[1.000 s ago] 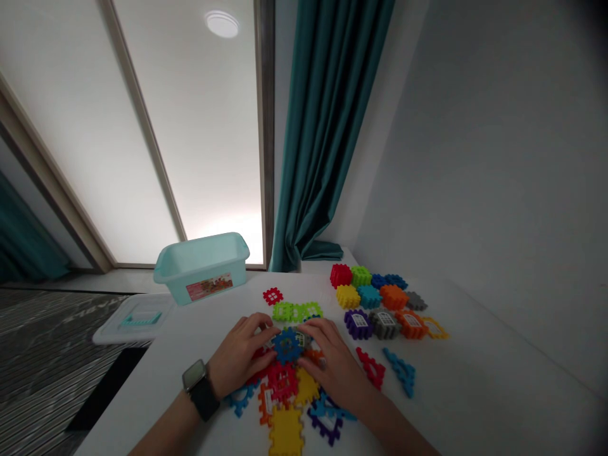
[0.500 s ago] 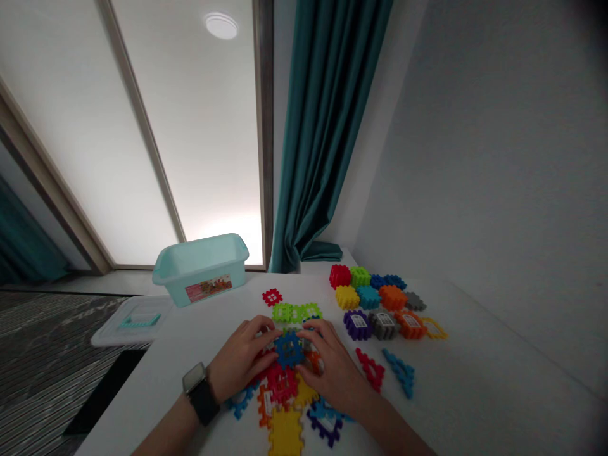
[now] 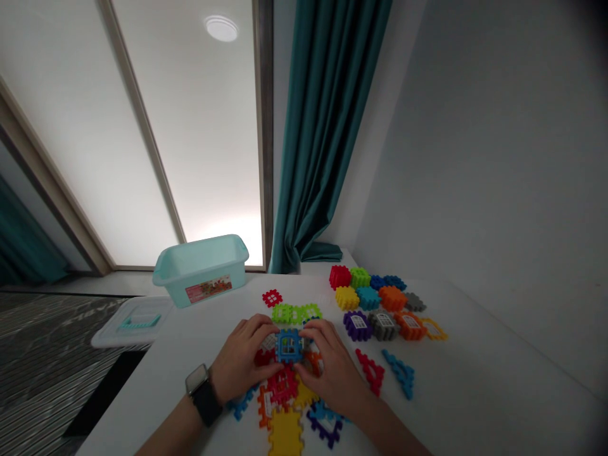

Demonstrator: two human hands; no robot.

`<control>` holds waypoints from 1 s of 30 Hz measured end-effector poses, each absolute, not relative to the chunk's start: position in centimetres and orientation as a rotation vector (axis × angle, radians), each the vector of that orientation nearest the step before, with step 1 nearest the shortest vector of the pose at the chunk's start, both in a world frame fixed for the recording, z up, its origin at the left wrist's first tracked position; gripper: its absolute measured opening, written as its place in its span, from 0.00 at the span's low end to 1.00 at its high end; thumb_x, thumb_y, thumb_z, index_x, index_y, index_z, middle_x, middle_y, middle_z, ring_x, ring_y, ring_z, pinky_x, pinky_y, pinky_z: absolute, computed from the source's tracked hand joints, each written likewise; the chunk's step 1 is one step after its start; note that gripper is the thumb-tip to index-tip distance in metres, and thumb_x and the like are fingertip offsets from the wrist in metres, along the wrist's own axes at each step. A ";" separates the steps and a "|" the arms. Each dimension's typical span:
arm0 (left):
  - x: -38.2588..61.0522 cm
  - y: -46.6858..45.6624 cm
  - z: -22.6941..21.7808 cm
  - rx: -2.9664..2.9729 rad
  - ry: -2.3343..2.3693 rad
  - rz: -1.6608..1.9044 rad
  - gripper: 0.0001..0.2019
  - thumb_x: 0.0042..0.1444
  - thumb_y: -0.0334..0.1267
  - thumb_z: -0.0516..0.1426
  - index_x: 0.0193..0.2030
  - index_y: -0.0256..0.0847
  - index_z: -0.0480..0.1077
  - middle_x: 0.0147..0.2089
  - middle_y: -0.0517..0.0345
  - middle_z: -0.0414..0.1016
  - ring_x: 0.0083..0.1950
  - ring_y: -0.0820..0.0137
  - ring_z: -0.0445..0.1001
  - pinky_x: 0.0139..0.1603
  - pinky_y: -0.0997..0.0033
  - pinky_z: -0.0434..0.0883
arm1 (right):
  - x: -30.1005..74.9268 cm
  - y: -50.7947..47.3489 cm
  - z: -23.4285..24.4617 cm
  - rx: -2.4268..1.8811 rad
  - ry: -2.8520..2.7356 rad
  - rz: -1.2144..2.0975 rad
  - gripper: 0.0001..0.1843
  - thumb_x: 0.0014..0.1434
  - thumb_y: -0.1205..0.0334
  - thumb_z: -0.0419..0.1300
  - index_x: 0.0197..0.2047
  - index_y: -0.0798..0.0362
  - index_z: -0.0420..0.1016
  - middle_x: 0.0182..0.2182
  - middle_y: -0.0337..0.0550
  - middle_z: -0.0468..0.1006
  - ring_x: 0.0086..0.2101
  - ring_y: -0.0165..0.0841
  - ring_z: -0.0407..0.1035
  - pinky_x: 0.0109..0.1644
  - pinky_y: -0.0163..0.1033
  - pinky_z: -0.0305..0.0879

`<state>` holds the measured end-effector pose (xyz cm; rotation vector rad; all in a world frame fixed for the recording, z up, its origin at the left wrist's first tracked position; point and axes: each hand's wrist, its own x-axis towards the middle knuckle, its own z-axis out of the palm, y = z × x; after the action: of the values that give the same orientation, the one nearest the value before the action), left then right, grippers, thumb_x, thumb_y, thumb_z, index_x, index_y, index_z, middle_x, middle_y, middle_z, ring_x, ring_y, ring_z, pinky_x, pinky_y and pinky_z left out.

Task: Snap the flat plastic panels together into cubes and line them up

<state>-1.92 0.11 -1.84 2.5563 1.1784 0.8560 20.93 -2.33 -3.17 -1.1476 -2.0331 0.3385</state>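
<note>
My left hand (image 3: 243,360) and my right hand (image 3: 331,362) grip opposite sides of a small assembly of plastic waffle blocks, held just above the table. Its front face is a blue block with a window (image 3: 289,346), joined to a pale grey block (image 3: 268,342) at the left. Right under my hands lie loose red (image 3: 282,387), orange (image 3: 311,362) and yellow (image 3: 304,394) blocks. A yellow block (image 3: 285,434) and a purple block (image 3: 323,425) lie nearer me. A black-strapped watch (image 3: 203,394) sits on my left wrist.
A bright green chain of blocks (image 3: 295,313) and a red block (image 3: 272,297) lie ahead of my hands. Several sorted coloured blocks (image 3: 375,303) fill the table's right side. A mint plastic bin (image 3: 199,269) and its lid (image 3: 135,322) stand at the far left.
The blue block has turned from a tilted pose to a squarer one, with its window now facing me. My hands have drawn closer around it.
</note>
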 end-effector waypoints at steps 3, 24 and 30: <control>-2.0 0.1 -1.9 2.552 1.160 0.895 0.24 0.50 0.36 0.68 0.53 0.44 0.69 0.54 0.50 0.71 0.51 0.57 0.73 0.52 0.57 0.72 | 21.2 -2.2 -3.2 -1.127 -2.037 0.330 0.23 0.53 0.72 0.62 0.52 0.48 0.67 0.51 0.48 0.70 0.54 0.44 0.66 0.60 0.53 0.67; -2.1 -0.1 -2.0 2.440 1.035 1.035 0.24 0.52 0.32 0.66 0.55 0.45 0.67 0.55 0.50 0.68 0.55 0.59 0.71 0.56 0.60 0.73 | 22.0 -2.1 -3.2 -0.905 -2.200 0.001 0.18 0.65 0.71 0.55 0.56 0.48 0.67 0.53 0.49 0.76 0.54 0.42 0.69 0.59 0.54 0.71; -1.8 -0.2 -1.5 2.351 1.006 1.055 0.23 0.53 0.33 0.65 0.56 0.45 0.67 0.53 0.51 0.68 0.53 0.60 0.71 0.56 0.61 0.73 | 21.9 -2.1 -2.8 -0.878 -2.179 -0.015 0.13 0.66 0.69 0.55 0.51 0.49 0.71 0.50 0.49 0.77 0.51 0.41 0.71 0.55 0.52 0.72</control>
<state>-1.82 -0.25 -1.53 2.3510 1.0059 1.0551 21.92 -2.08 -2.84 -0.8776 -2.1792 -0.0151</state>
